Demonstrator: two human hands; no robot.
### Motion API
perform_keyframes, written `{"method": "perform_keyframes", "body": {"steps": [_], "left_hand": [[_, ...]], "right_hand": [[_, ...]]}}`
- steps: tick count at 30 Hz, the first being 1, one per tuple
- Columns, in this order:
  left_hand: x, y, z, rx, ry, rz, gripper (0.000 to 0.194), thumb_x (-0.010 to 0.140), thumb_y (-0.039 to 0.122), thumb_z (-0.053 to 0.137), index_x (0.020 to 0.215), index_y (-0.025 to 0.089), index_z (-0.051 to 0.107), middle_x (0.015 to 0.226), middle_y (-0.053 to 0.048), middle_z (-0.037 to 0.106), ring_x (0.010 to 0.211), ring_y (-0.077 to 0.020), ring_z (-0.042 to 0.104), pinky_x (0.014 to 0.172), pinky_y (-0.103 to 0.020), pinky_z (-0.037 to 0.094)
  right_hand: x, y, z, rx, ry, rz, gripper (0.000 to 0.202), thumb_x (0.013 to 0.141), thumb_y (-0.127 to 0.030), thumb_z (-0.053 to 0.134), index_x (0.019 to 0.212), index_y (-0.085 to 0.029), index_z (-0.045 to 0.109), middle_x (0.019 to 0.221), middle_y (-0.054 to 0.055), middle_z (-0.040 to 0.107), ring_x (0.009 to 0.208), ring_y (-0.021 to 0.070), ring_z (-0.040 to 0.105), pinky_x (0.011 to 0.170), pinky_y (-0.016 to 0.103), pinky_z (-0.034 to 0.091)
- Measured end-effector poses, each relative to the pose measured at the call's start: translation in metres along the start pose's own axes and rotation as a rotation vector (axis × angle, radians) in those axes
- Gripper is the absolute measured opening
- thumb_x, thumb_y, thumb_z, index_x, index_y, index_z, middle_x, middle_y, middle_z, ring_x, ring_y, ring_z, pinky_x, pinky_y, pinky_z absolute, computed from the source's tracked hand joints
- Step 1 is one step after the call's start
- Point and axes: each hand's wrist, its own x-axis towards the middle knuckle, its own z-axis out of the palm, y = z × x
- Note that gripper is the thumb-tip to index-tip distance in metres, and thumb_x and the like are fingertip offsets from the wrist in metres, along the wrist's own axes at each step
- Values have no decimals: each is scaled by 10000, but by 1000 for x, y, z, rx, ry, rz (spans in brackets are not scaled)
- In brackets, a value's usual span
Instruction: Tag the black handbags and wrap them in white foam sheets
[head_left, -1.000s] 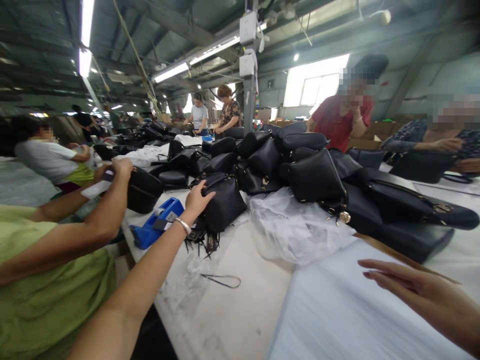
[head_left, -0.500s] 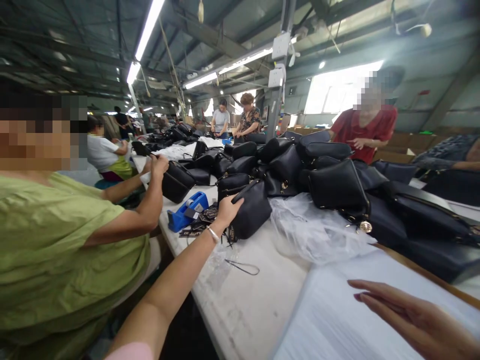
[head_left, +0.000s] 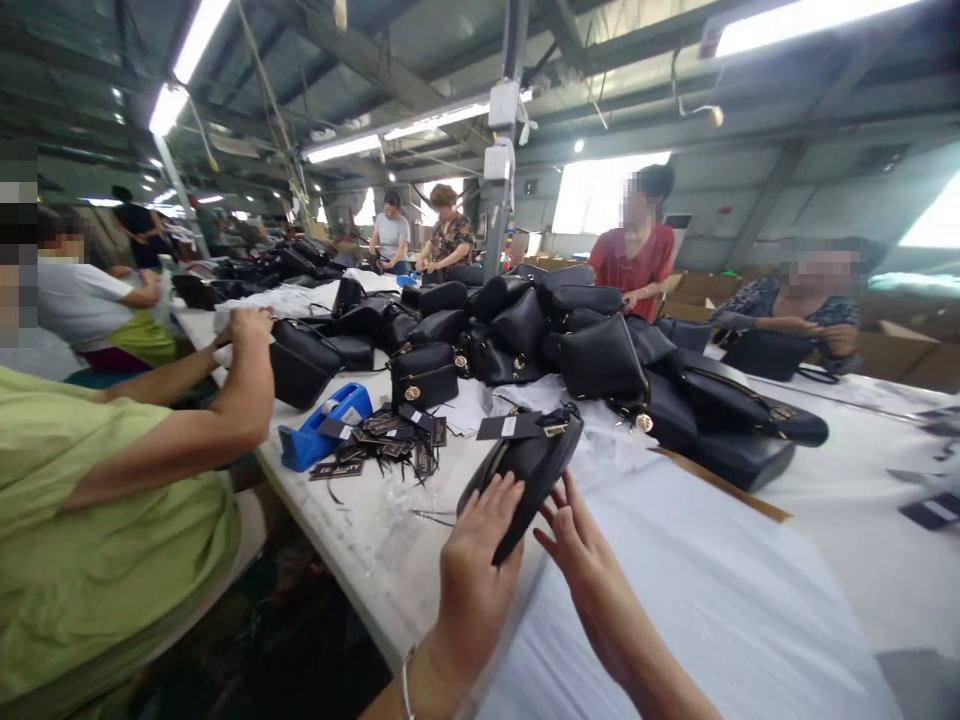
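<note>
A small black handbag with a gold-coloured zip end is held tilted above the near part of the table. My left hand, a bracelet at its wrist, grips the bag's left face and lower edge. Beside the bag's right edge is my right hand, open with fingers apart; the fingertips are at the edge, and I cannot tell how firmly they touch. A dark tag with a white label sticks out at the top of the bag. Just beyond stands another black handbag with a round gold charm.
Black tags lie heaped beside a blue tape dispenser. A large pile of black handbags spans the table behind white sheeting. A co-worker in green sits close on my left; others work across the table.
My left hand has brought the handbag from beside the tags toward me, turning it. My right hand has moved left to the bag's edge. The view has swung right.
</note>
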Motion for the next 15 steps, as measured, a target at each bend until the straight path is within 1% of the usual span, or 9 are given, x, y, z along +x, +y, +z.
{"method": "perform_keyframes", "body": {"steps": [2,4,5,6,8,11,12,13,15], "left_hand": [[-17,8,10,70,-41,78,630,933,162,521,1506,374,367,1487,2,506,1359,-248,499,1145,-478,432],[-31,18,19,103,-90,116,705,920,202,556,1549,349,273,1507,-31,479,1376,-277,474,1122,-514,453],[-37,24,23,103,-126,130,720,915,235,576,1556,329,261,1507,-47,477,1380,-291,468,1111,-529,462],[-43,30,27,94,-167,142,715,912,265,589,1553,311,276,1501,-57,484,1378,-300,469,1104,-540,467],[-50,39,30,62,-255,147,638,921,294,583,1519,287,360,1471,-60,522,1362,-298,492,1106,-548,462],[-50,40,25,10,-351,136,450,959,259,524,1408,283,518,1390,-36,610,1320,-263,540,1141,-535,420],[-46,36,21,-9,-346,130,403,969,247,506,1368,285,556,1360,-27,635,1303,-246,556,1144,-513,421],[-40,31,15,-22,-314,118,370,979,237,489,1333,288,586,1335,-21,653,1287,-228,569,1140,-481,431],[-25,15,2,2,-183,56,340,987,241,479,1294,298,613,1319,-23,659,1277,-210,569,1126,-431,448]], "right_hand": [[-6,-3,-3,37,41,7,806,880,-625,596,1556,-383,229,1584,2,345,1440,272,353,1133,484,388],[-8,-4,-12,1,73,21,812,857,-595,646,1544,-388,266,1537,-4,430,1401,273,419,1129,465,401],[-6,-4,-17,-40,86,22,801,849,-583,661,1535,-380,299,1507,-5,474,1375,276,455,1122,457,413],[-4,-2,-23,-91,93,20,780,844,-572,670,1520,-365,343,1476,-4,513,1347,279,488,1112,450,426],[3,0,-34,-210,81,13,693,848,-551,663,1466,-319,454,1418,7,573,1286,289,547,1090,445,447],[17,4,-44,-409,35,-14,544,857,-495,644,1342,-252,597,1306,37,659,1188,302,614,1062,457,459],[22,5,-45,-476,20,-36,512,854,-471,643,1310,-238,622,1274,43,678,1165,305,625,1052,459,462],[26,6,-45,-534,5,-61,491,848,-447,643,1288,-230,637,1249,45,691,1147,306,634,1042,458,466],[32,8,-40,-604,-27,-104,480,841,-411,638,1284,-227,638,1226,39,701,1126,300,644,1019,444,478]]}}
